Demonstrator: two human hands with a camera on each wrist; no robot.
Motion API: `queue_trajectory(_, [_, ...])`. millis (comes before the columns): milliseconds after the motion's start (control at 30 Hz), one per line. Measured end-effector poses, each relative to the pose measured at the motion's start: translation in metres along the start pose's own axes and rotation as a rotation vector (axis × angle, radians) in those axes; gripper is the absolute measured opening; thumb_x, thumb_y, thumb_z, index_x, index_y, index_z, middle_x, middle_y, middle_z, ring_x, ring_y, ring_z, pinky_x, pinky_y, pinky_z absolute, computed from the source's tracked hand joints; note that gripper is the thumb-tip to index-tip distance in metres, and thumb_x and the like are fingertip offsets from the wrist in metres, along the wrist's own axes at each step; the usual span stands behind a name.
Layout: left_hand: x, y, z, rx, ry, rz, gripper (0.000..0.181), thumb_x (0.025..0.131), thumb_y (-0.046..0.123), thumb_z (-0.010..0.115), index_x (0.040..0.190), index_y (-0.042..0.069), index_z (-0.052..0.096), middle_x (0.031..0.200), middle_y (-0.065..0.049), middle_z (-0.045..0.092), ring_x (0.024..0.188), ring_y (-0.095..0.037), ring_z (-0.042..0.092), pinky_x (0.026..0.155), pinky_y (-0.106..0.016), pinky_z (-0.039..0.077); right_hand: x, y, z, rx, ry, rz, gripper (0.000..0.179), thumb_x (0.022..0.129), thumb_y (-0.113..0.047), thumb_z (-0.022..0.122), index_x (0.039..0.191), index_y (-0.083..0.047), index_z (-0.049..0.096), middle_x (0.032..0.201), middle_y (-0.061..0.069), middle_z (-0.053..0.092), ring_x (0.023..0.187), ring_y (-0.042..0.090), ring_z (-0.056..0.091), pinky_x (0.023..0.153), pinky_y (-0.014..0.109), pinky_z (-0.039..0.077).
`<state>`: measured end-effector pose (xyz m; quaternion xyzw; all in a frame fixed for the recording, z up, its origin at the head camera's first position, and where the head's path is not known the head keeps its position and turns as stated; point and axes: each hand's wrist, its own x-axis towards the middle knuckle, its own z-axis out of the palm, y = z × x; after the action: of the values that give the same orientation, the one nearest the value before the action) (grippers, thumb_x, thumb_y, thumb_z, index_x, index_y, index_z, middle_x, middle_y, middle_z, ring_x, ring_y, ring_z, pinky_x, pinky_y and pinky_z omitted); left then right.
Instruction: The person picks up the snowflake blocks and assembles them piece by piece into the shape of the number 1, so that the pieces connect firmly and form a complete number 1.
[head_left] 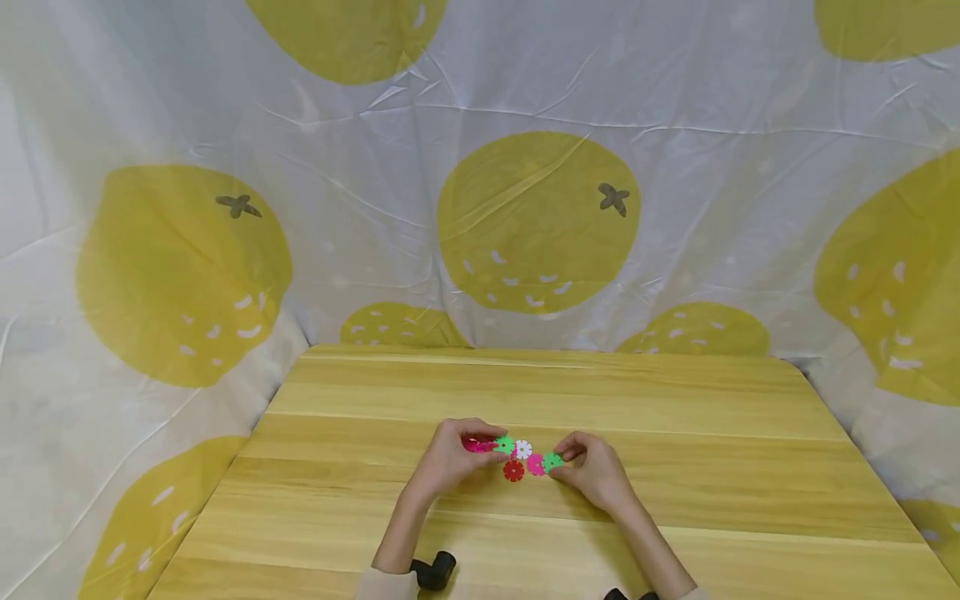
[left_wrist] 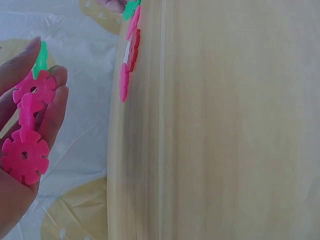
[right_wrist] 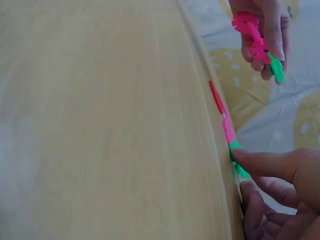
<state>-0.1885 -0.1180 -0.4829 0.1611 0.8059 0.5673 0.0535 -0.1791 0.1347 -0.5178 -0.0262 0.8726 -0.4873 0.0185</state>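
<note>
My left hand (head_left: 448,457) holds a short chain of notched plastic snowflake discs. In the left wrist view, its pink discs (left_wrist: 25,157) lie along the palm and fingers, and a green disc (left_wrist: 41,60) shows at the thumb tip. My right hand (head_left: 600,475) pinches another green disc (head_left: 552,462) between thumb and fingers. Linked to that one are a pink disc (head_left: 535,464), a red disc (head_left: 513,471), a white disc (head_left: 522,450) and one more pink disc (left_wrist: 124,82). In the head view the two chains nearly meet between my hands.
Both hands are over a wooden table (head_left: 712,417). Behind it and at its sides hangs a pale cloth (head_left: 360,208) printed with yellow fruit. Black wrist mounts, one of them a black piece (head_left: 435,571) by the left forearm, show at the bottom.
</note>
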Motion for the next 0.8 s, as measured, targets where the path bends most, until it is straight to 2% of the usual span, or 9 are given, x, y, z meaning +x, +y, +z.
queue_trajectory(200, [0.001, -0.001, 0.002, 0.018, -0.010, 0.007, 0.029, 0.082, 0.009, 0.088, 0.110, 0.003, 0.080, 0.109, -0.014, 0.078, 0.095, -0.023, 0.072, 0.074, -0.016, 0.056, -0.001, 0.003, -0.001, 0.024, -0.036, -0.036, 0.020, 0.081, 0.000, 0.085, 0.097, -0.009, 0.076, 0.082, 0.003, 0.065, 0.066, 0.008, 0.058, 0.062, 0.019, 0.048])
queue_trajectory(300, [0.001, 0.000, 0.002, 0.037, -0.023, 0.010, 0.028, 0.083, 0.010, 0.087, 0.110, 0.004, 0.080, 0.108, -0.014, 0.078, 0.096, -0.024, 0.072, 0.075, -0.016, 0.056, -0.002, 0.005, -0.002, 0.116, -0.087, -0.045, 0.014, 0.088, 0.004, 0.077, 0.101, -0.002, 0.075, 0.082, 0.009, 0.066, 0.065, 0.011, 0.065, 0.060, 0.021, 0.055])
queue_trajectory(400, [0.001, 0.001, 0.002, 0.061, -0.037, 0.013, 0.026, 0.084, 0.012, 0.087, 0.108, 0.006, 0.081, 0.107, -0.011, 0.078, 0.098, -0.022, 0.072, 0.077, -0.017, 0.057, -0.001, 0.007, -0.003, 0.236, -0.144, -0.058, 0.013, 0.094, 0.008, 0.068, 0.106, 0.006, 0.071, 0.085, 0.017, 0.067, 0.067, 0.020, 0.073, 0.060, 0.026, 0.061])
queue_trajectory(567, [0.002, 0.001, 0.004, 0.085, -0.055, 0.026, 0.023, 0.084, 0.013, 0.087, 0.106, 0.009, 0.082, 0.105, -0.009, 0.079, 0.097, -0.018, 0.071, 0.079, -0.019, 0.058, -0.001, 0.005, -0.002, 0.354, -0.200, -0.115, 0.021, 0.095, 0.001, 0.071, 0.114, 0.008, 0.068, 0.092, 0.024, 0.070, 0.077, 0.025, 0.077, 0.070, 0.032, 0.064])
queue_trajectory(667, [0.002, 0.000, 0.005, 0.086, -0.070, 0.030, 0.023, 0.084, 0.013, 0.087, 0.105, 0.008, 0.082, 0.104, -0.009, 0.079, 0.096, -0.019, 0.071, 0.079, -0.020, 0.058, -0.003, 0.000, -0.002, 0.420, -0.198, -0.140, 0.026, 0.094, -0.004, 0.074, 0.118, 0.006, 0.069, 0.098, 0.025, 0.070, 0.082, 0.022, 0.077, 0.076, 0.036, 0.064])
queue_trajectory(800, [0.001, 0.001, 0.006, 0.063, -0.090, 0.029, 0.023, 0.084, 0.014, 0.086, 0.106, 0.008, 0.082, 0.104, -0.009, 0.078, 0.097, -0.020, 0.070, 0.079, -0.019, 0.057, -0.005, -0.006, -0.001, 0.450, -0.181, -0.162, 0.027, 0.094, -0.008, 0.075, 0.119, 0.005, 0.071, 0.103, 0.026, 0.071, 0.085, 0.020, 0.077, 0.079, 0.041, 0.063])
